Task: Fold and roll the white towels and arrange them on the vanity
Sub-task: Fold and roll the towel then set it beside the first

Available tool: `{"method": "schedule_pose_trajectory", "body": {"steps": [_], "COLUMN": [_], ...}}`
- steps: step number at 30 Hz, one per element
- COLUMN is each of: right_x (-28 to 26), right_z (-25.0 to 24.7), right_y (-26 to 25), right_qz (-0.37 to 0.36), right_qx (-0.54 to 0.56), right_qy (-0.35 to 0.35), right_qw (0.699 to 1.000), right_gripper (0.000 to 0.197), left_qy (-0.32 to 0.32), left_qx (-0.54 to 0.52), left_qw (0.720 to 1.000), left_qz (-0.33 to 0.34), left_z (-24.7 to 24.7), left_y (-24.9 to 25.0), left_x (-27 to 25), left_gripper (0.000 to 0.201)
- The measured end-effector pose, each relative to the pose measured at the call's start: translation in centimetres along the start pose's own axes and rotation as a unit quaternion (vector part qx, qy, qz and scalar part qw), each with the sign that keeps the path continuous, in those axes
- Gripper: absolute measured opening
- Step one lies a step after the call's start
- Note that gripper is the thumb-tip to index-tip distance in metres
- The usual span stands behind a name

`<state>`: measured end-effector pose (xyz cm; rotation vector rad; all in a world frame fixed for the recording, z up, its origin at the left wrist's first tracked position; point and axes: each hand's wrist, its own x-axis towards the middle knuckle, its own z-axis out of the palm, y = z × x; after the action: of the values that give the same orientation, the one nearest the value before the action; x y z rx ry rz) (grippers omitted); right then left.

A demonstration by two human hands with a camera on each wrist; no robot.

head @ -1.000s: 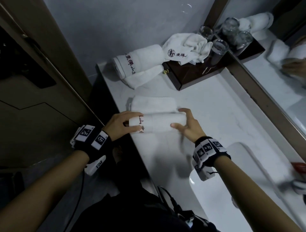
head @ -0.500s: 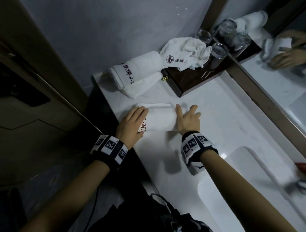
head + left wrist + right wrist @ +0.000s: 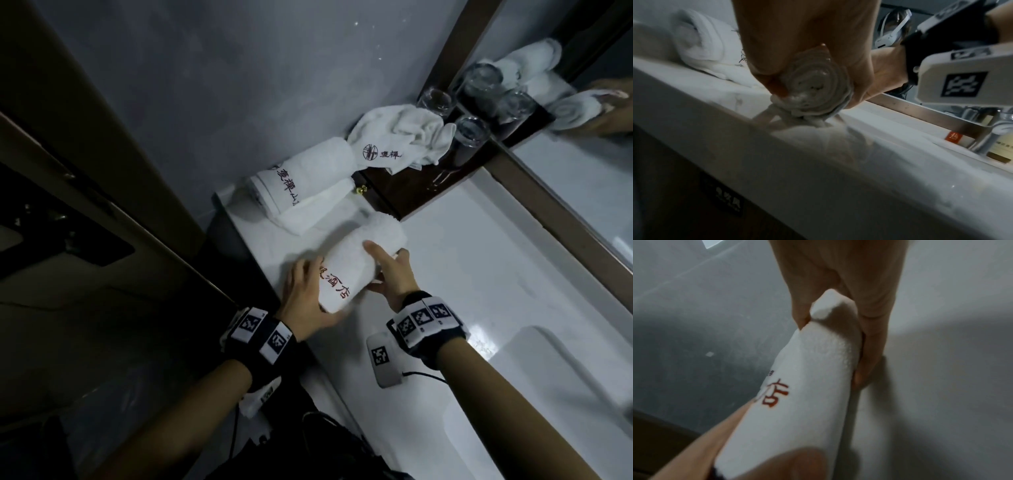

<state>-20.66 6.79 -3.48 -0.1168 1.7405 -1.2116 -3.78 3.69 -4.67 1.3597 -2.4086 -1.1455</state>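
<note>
A rolled white towel (image 3: 356, 263) with red characters lies slantwise over the white vanity top (image 3: 479, 274), its far end toward the wall. My left hand (image 3: 308, 291) grips its near end; the left wrist view shows fingers curled round the spiral end of the rolled towel (image 3: 816, 91), just above the counter. My right hand (image 3: 383, 263) holds the roll's middle from the right, thumb on top. In the right wrist view the rolled towel (image 3: 807, 386) sits between thumb and fingers (image 3: 869, 337). Two rolled towels (image 3: 305, 178) are stacked in the back-left corner.
A crumpled white towel (image 3: 404, 137) lies on a dark wooden tray (image 3: 428, 192) with upturned glasses (image 3: 472, 130). A mirror (image 3: 582, 188) runs along the right. The sink basin (image 3: 548, 394) is at the near right, and the counter's front edge (image 3: 260, 274) is by my left hand.
The towel lay crosswise under my flat rolling palms. Now both hands grip the finished roll, and it has turned lengthwise and moved toward the stacked rolls at the back.
</note>
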Motion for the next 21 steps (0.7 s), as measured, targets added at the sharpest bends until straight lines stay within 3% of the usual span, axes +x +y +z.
{"method": "schedule_pose_trajectory", "body": {"steps": [6, 10, 12, 14, 15, 17, 19, 21], "right_x": [1.8, 2.4, 2.6, 2.3, 2.1, 1.8, 1.9, 2.1], "right_z": [0.9, 1.2, 1.8, 3.0, 3.7, 4.8, 5.5, 6.2], "right_y": [-0.9, -3.2, -4.7, -5.9, -6.3, -7.0, -7.6, -7.7], "right_qz": [-0.002, -0.033, -0.043, -0.044, -0.062, -0.155, -0.260, -0.312], "right_qx": [0.001, -0.118, -0.244, -0.358, -0.382, -0.374, -0.375, -0.397], "right_qy": [-0.027, 0.009, 0.076, 0.145, 0.178, 0.228, 0.215, 0.168], "right_qw": [1.000, 0.992, 0.966, 0.921, 0.905, 0.885, 0.863, 0.847], "right_gripper": [0.061, 0.070, 0.066, 0.076, 0.082, 0.083, 0.077, 0.069], "left_qy": [-0.016, -0.030, -0.062, -0.080, -0.057, 0.050, 0.131, 0.129], "left_qx": [0.120, 0.142, 0.136, 0.125, 0.108, 0.057, 0.057, 0.143], "left_qw": [0.993, 0.989, 0.989, 0.988, 0.991, 0.993, 0.982, 0.976], "left_qz": [0.008, 0.018, 0.013, 0.028, 0.047, 0.093, 0.120, 0.106], "left_z": [-2.1, -3.3, -4.3, -5.9, -6.8, -8.7, -10.2, -11.3], "left_y": [-1.9, -1.6, -1.4, -1.3, -1.3, -1.4, -1.4, -1.3], "left_x": [2.3, 5.0, 6.0, 6.7, 7.0, 7.9, 9.5, 11.9], "left_gripper": [0.097, 0.096, 0.100, 0.099, 0.094, 0.077, 0.060, 0.067]}}
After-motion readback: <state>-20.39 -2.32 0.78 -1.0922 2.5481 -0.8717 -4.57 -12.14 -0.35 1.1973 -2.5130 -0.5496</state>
